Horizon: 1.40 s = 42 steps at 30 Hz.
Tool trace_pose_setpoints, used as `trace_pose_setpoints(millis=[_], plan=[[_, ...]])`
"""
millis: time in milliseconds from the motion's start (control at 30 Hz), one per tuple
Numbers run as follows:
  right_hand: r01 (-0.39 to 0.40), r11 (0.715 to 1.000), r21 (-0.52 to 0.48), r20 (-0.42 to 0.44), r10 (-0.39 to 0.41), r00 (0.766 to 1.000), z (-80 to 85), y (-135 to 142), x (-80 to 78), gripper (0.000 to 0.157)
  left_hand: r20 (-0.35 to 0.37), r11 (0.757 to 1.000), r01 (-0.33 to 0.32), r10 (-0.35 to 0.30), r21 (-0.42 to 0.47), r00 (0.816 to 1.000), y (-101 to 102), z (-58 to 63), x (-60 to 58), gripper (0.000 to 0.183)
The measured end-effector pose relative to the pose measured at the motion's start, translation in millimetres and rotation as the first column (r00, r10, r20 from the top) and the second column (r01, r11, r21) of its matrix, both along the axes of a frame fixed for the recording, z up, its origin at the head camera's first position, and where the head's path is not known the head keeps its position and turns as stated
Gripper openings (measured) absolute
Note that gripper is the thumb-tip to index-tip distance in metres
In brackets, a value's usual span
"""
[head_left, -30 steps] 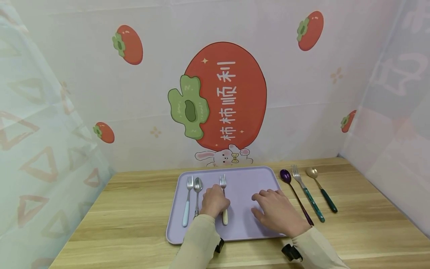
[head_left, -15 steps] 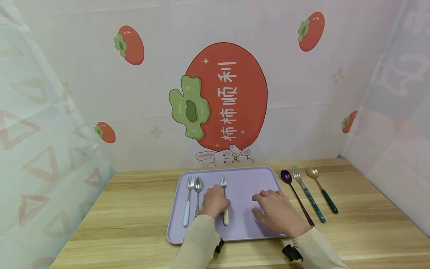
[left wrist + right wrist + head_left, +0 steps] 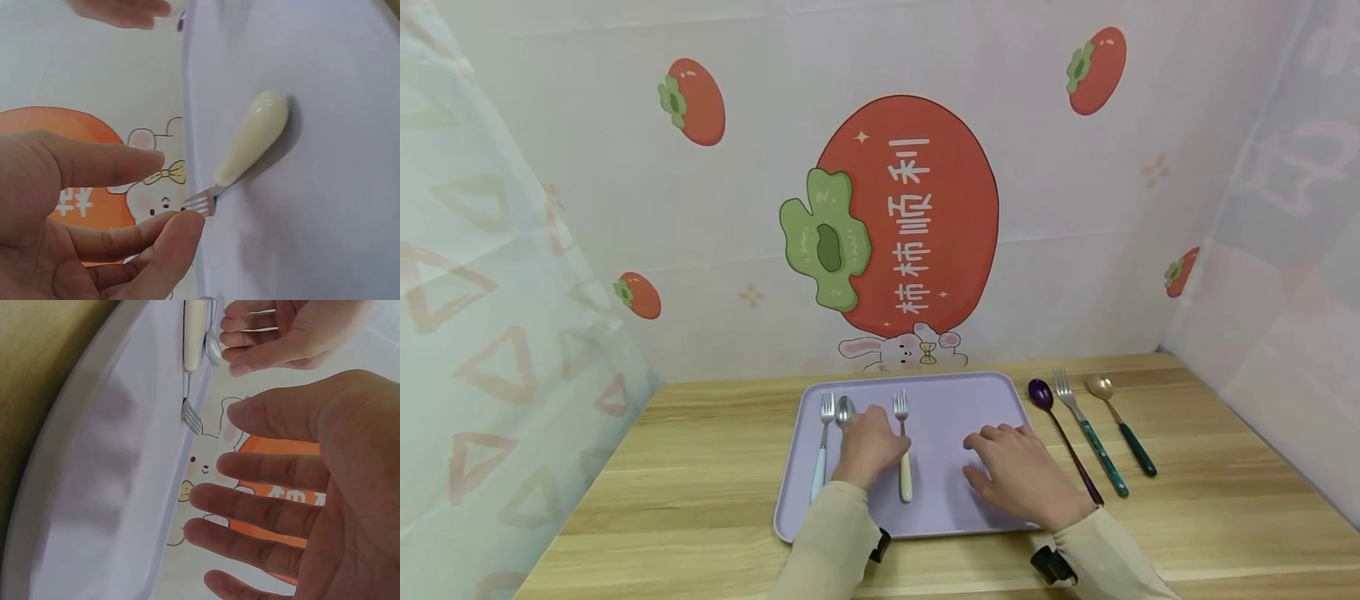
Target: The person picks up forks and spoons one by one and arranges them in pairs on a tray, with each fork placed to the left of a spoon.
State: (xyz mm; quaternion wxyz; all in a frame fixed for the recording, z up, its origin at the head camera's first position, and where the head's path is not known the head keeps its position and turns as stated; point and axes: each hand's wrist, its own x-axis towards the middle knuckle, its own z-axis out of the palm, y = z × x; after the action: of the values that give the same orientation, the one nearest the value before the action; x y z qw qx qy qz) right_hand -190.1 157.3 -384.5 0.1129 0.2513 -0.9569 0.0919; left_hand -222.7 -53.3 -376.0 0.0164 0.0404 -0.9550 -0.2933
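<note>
A pale purple tray (image 3: pixel 958 475) holds a fork with a cream handle (image 3: pixel 906 479), a silver spoon (image 3: pixel 845 410) and a fork with a light blue handle (image 3: pixel 820 467). Over the tray, just left of the cream-handled fork, is my left hand (image 3: pixel 870 450); it hides the spoon's handle in the head view. Its thumb and fingers stand apart with nothing between them in the left wrist view, where the cream handle (image 3: pixel 253 137) lies beyond them. My right hand (image 3: pixel 1018 471) hovers above the tray's right side, fingers spread and holding nothing, as the right wrist view confirms.
Right of the tray on the wooden table (image 3: pixel 685 475) lie a purple spoon (image 3: pixel 1040 393), a fork with a green handle (image 3: pixel 1101 457) and a gold-headed spoon with a dark green handle (image 3: pixel 1135 448). A printed cloth (image 3: pixel 737 208) stands behind the table.
My left hand has let go of the cream-handled fork and shifted slightly left, uncovering more of that fork and covering more of the silver spoon. The right hand has stayed in place.
</note>
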Motion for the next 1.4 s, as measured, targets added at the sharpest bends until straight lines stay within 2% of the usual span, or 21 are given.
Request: trace_pose_setpoints(millis=[233,500,633,967,1200,1400], plan=[[0.008,1.0,-0.005,0.006,-0.008,1.0,-2.0,-0.3,-1.1,0.023,0.023,1.0,-0.008,0.007,0.018,1.0,-5.2,7.1,4.8,0.03],[0.007,1.0,-0.008,0.006,-0.007,1.0,-3.3,-0.7,-1.7,0.023,0.004,0.999,-0.007,0.007,-0.046,1.0,-16.0,14.4,9.9,0.028],[0.014,1.0,-0.004,0.018,-0.013,1.0,-3.1,-1.2,-2.1,0.023,-0.002,0.998,-0.028,0.028,-0.06,1.0,-25.7,17.4,12.7,0.027],[0.016,1.0,-0.006,0.022,-0.016,1.0,-2.9,-1.1,-1.7,0.024,-0.049,0.998,-0.044,0.042,-0.041,0.998,-52.2,17.3,19.9,0.025],[0.013,1.0,-0.01,0.019,-0.013,1.0,-2.7,-1.1,-2.0,0.023,-0.01,0.997,-0.077,0.077,-0.023,0.997,-69.6,18.1,22.6,0.023],[0.017,1.0,-0.001,0.02,-0.017,1.0,-3.1,-1.5,-1.5,0.023,-0.011,0.995,-0.098,0.097,-0.017,0.995,-83.2,17.1,24.9,0.022]])
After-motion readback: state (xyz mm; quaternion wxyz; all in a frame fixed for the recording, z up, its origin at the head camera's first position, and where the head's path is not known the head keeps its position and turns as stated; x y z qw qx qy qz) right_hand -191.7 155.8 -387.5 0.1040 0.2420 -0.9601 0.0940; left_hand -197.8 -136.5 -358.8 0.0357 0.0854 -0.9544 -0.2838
